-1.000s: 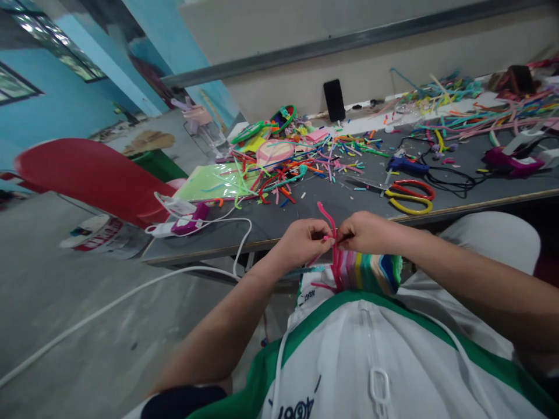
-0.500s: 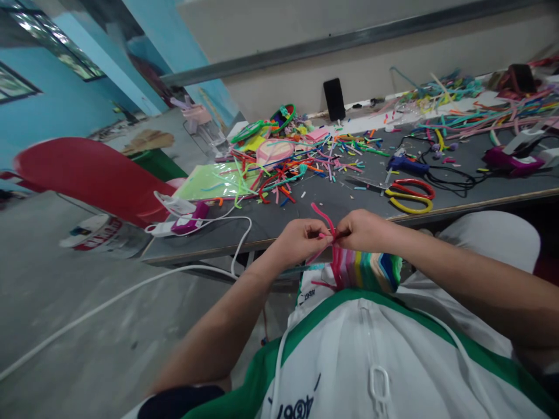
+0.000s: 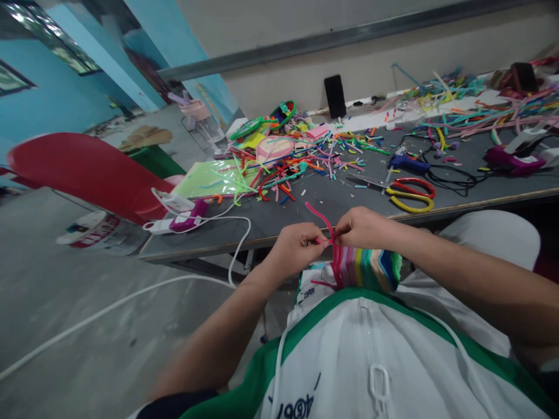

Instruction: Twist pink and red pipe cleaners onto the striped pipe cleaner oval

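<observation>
On my lap rests a striped piece made of many-coloured pipe cleaners point(image 3: 367, 267), its bands running from pink through yellow and teal to blue and green. My left hand point(image 3: 299, 245) pinches a pink pipe cleaner point(image 3: 320, 216) at the piece's pink edge. Close beside it, my right hand point(image 3: 360, 228) is closed at the same edge, thumb and fingertips pressed together on the pink strands. One loose pink end sticks up toward the table, and another lies out to the left near my shirt. The fingertips partly hide where the strands cross.
Scissors point(image 3: 410, 195) with red and yellow handles lie near the table point(image 3: 244, 233) edge. Behind them is a blue glue gun point(image 3: 408, 163). Cut pipe cleaners point(image 3: 292, 169) are heaped mid-table. A phone point(image 3: 335, 96) leans on the wall. A white cable point(image 3: 131, 291) crosses left.
My left hand has shifted slightly down, and the loose pink end now leans further left. My right hand stays at nearly the same spot.
</observation>
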### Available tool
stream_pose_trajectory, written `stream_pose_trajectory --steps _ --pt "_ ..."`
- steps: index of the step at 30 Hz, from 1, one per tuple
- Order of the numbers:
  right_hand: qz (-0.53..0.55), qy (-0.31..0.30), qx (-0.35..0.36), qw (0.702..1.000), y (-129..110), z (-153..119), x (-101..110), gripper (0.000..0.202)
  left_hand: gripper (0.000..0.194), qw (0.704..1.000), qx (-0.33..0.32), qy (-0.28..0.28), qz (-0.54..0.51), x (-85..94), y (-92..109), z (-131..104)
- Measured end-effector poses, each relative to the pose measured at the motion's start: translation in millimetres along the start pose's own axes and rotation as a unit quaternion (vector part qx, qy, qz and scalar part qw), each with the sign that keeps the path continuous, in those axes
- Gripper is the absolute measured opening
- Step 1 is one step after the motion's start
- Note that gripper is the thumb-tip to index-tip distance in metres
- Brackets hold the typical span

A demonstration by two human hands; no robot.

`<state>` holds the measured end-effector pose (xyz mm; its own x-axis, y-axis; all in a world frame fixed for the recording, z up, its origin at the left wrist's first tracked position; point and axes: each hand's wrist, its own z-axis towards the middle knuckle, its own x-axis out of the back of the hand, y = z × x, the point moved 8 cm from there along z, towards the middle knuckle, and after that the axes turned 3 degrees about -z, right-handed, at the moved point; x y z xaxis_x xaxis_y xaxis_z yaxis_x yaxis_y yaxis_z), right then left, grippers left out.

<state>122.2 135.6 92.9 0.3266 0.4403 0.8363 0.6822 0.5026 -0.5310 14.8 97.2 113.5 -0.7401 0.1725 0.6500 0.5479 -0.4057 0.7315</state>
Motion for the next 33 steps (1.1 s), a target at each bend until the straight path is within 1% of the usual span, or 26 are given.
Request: stream_pose_trajectory --steps 3,6,12,17,21,24,26,31,33 --pt "-0.021 -0.006 0.004 1.0 1.1 1.3 -0.2 0.025 0.009 0.998 -0.046 0.0 0.042 -1.4 10.0 -1.6" --pt "-0.041 -0.02 0.016 0.999 -0.8 1.5 -0.3 0.025 0.011 0.995 -0.064 -0.013 0.072 -4.4 14.1 -1.9" --pt "-0.047 -0.026 0.038 0.998 -4.4 -0.4 0.4 0.026 0.011 0.993 -0.066 -0.01 0.103 -5.2 15.2 -2.2" --pt "-0.05 -0.027 0.032 0.998 -3.1 -0.5 0.0 0.031 0.012 0.991 -0.059 -0.019 0.116 -6.6 14.1 -2.4" --pt "-0.045 -0.014 0.027 0.999 -1.0 1.2 -0.9 0.029 0.012 0.993 -0.056 -0.014 0.104 -5.9 12.9 -2.5" --pt "-0.024 -0.005 0.024 0.999 -0.3 1.1 -1.5 0.028 0.012 0.995 -0.032 -0.009 0.089 -5.9 7.6 -0.8" --pt "-0.013 -0.003 0.021 1.0 -0.6 0.3 -1.4 0.027 0.011 0.997 -0.002 -0.017 0.079 -7.6 1.4 0.7" --pt "0.008 -0.001 0.014 1.0 -4.6 -2.4 2.7 0.024 0.012 0.993 0.082 -0.086 0.027 -17.8 -11.7 0.4" --pt "0.013 0.0 0.013 1.0 -6.9 -3.4 4.9 0.024 0.013 0.989 0.112 -0.101 -0.004 -20.3 -14.7 -0.1"
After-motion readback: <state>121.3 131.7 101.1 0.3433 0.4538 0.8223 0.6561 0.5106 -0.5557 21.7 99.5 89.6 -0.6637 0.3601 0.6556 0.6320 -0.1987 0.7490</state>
